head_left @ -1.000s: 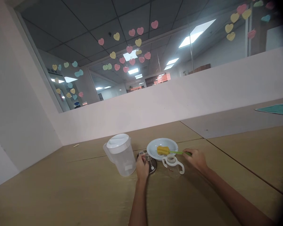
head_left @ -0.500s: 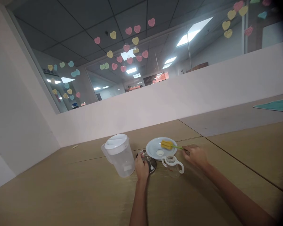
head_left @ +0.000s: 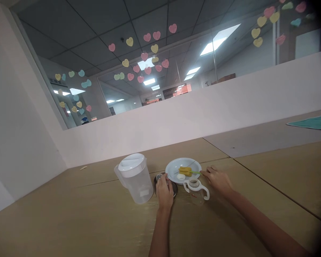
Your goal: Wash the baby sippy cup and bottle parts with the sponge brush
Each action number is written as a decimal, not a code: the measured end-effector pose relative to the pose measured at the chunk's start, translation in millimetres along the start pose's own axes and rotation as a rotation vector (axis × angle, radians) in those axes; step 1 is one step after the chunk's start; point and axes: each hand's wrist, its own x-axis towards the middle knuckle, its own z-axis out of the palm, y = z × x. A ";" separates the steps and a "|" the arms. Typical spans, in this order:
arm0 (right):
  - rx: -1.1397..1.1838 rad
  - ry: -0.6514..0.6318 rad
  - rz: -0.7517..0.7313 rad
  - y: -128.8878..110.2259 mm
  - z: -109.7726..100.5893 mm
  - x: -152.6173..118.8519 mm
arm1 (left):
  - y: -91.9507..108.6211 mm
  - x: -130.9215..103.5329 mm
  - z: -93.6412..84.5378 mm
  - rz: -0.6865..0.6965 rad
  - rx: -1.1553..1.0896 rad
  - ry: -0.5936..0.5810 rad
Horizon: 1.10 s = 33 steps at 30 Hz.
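Note:
My right hand (head_left: 218,181) grips the green handle of a sponge brush (head_left: 185,171), whose yellow head rests in a white plate (head_left: 173,165). A small white round part (head_left: 181,176) lies in the plate near the sponge. Over a dark round dish (head_left: 176,192) my left hand (head_left: 165,191) has its fingers bent together; what they pinch is hidden. A small clear piece (head_left: 159,176) shows at the dish's left edge by those fingers. Just in front of the plate stands a clear baby bottle (head_left: 196,192) with white handles, uncapped at the top.
A lidded, translucent white pitcher (head_left: 137,180) stands left of the dish. Farther left lies a small pale strip (head_left: 83,167). At the far right is a teal cloth (head_left: 314,122). A white wall (head_left: 149,132) with a window borders the table (head_left: 82,214) at the back.
The brush head has dropped lower and slightly left into the plate, my right hand moving with it. My left hand has shifted right over the dish, covering the thin white-tipped piece seen before.

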 end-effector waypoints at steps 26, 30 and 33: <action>0.380 0.411 -0.163 -11.1 -2.1 -4.4 | 11.7 -4.6 7.8 -0.072 -0.203 0.100; 0.348 0.539 -0.154 -7.9 -5.5 -6.4 | 12.0 -4.7 7.4 -0.073 -0.258 0.152; 0.373 0.588 -0.186 -6.2 -6.4 -9.9 | 17.4 -5.9 3.0 -0.026 -0.294 0.142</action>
